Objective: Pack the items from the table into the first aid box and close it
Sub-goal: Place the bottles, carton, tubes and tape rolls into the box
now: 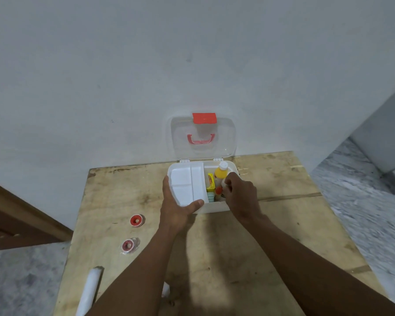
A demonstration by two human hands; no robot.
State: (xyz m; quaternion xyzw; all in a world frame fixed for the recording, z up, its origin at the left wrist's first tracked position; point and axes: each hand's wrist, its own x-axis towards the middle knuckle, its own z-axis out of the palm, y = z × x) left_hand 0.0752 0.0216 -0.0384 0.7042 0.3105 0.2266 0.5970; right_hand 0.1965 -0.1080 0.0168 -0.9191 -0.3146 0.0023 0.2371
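Left hand [177,207] grips one white tray [185,183] in one open first aid box [214,207], right hand [241,193] pinches one small bottle [223,184], two red tape rolls [137,220] lie on the table [283,190].

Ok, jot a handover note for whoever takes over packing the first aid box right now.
The left hand grips the white tray at the left side of the first aid box.
The right hand, inside the box's right part, holds an orange-capped bottle.
Done: yellow bottle and yellow carton are in; the lid is open against the wall.
Left: pack the red tape rolls and white roll from the table, seat the tray, close the lid.
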